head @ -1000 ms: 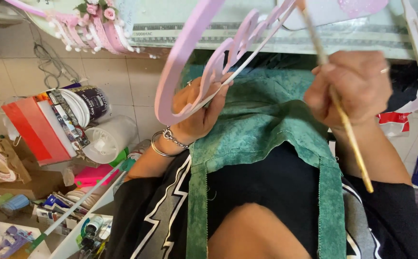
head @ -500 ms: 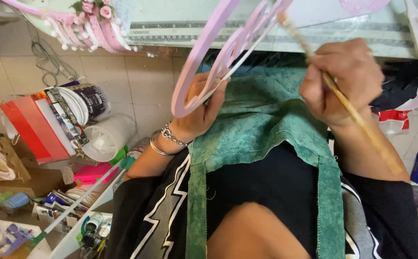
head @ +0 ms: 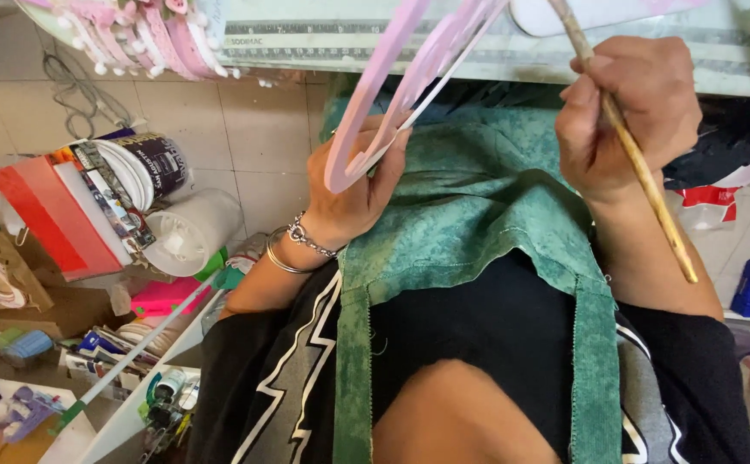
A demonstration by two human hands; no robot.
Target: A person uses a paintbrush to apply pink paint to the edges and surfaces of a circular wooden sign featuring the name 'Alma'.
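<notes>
cluttered tiled floor below; left hand (head: 353, 193) grips pink cutout shape (head: 409, 82), right hand (head: 628, 112) pinches wooden paintbrush (head: 637, 163) over green apron (head: 469, 215).

The upper end of the pink cut-out shape (head: 409, 94) runs out past the top edge, so its full outline can't be made out. The brush (head: 641, 172) loses its tip the same way, above the right hand (head: 628, 120), and whether it touches the pink shape is unclear. The left hand (head: 353, 193) hides the shape's lower end behind its fingers. Left of the shape, the white containers (head: 181, 228) on the floor are blurred.
</notes>
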